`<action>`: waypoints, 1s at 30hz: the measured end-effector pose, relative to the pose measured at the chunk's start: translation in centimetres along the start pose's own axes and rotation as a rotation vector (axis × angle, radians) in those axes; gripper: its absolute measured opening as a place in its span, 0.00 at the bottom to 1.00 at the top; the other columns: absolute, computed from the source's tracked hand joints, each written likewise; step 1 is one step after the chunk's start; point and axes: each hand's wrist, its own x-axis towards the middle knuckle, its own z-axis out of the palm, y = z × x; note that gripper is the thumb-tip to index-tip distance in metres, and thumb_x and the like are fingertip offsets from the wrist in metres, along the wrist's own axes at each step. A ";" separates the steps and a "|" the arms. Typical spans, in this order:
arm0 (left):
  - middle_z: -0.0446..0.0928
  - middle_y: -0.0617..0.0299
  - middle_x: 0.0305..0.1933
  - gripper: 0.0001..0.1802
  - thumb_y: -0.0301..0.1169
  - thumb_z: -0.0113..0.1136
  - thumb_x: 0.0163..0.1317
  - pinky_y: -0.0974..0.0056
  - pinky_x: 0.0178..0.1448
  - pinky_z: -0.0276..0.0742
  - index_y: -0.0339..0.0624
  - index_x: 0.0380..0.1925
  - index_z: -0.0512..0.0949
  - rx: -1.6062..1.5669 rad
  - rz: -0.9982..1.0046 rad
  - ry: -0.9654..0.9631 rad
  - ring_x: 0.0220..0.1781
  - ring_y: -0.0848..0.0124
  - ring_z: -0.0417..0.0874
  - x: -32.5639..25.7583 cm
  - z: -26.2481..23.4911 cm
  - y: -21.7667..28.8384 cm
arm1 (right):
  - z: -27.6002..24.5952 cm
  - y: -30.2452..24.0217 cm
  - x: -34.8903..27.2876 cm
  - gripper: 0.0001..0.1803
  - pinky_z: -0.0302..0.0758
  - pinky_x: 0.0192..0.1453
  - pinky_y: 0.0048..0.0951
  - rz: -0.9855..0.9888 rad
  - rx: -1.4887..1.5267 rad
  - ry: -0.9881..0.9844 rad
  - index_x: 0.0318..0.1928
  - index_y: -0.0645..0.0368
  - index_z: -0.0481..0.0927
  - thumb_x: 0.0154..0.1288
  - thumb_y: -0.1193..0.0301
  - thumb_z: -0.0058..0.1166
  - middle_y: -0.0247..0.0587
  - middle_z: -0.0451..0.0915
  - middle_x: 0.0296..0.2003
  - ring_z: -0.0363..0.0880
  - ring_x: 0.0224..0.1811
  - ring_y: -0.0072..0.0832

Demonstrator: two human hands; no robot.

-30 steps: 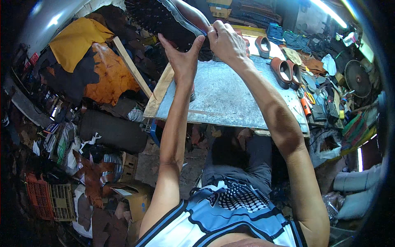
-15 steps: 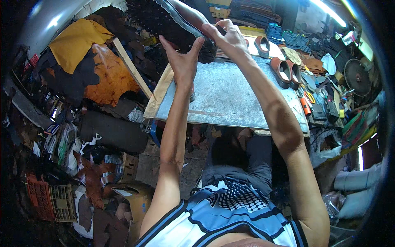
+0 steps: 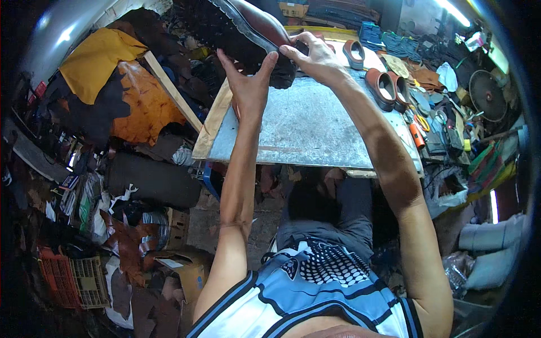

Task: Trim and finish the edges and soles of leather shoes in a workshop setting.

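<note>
Above the far left of the work table [image 3: 315, 141] I hold up a shoe [image 3: 256, 22] with a brown leather upper, its black treaded sole facing me. My left hand [image 3: 248, 90] is closed on the sole near the heel, with thumb and fingers at opposite sides. At the heel end, my right hand [image 3: 320, 61] grips the edge of the upper, some of its fingers hidden behind. The toe runs out of view at the top. On the table's right side stands a pair of brown clogs [image 3: 378, 87], and another brown shoe [image 3: 354, 53] is farther back.
Orange-handled scissors [image 3: 421, 123] and an orange cylinder [image 3: 416, 135] lie among tools at the table's right. Leather pieces [image 3: 149, 104] and a wooden bar [image 3: 172, 90] are at left. Plastic crates [image 3: 84, 279] and a cardboard box [image 3: 189, 276] stand lower left.
The shoe has tilted slightly, showing more of its brown upper. My right-hand fingers have shifted a little lower along the heel. The whole view has moved slightly.
</note>
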 end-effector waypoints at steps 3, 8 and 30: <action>0.58 0.30 0.70 0.69 0.53 0.76 0.49 0.55 0.75 0.57 0.30 0.74 0.38 0.113 -0.064 0.004 0.72 0.47 0.64 -0.5 0.4 -0.1 | 0.6 2.4 -0.6 0.27 0.69 0.66 0.37 -0.096 -0.048 0.021 0.55 0.56 0.77 0.67 0.50 0.57 0.50 0.79 0.53 0.77 0.59 0.40; 0.64 0.31 0.67 0.70 0.57 0.75 0.48 0.59 0.73 0.61 0.27 0.73 0.39 0.118 -0.110 0.019 0.70 0.50 0.66 -0.8 0.6 -2.6 | 1.3 4.7 -0.5 0.31 0.74 0.58 0.41 -0.086 0.200 0.222 0.51 0.63 0.79 0.67 0.46 0.53 0.57 0.83 0.42 0.81 0.51 0.45; 0.46 0.26 0.74 0.74 0.58 0.76 0.44 0.55 0.80 0.41 0.22 0.72 0.37 0.123 -0.037 -0.010 0.79 0.45 0.48 -0.6 3.1 -5.9 | 4.4 4.0 0.6 0.19 0.75 0.50 0.45 0.006 0.004 0.257 0.47 0.62 0.79 0.71 0.59 0.45 0.59 0.81 0.41 0.82 0.46 0.49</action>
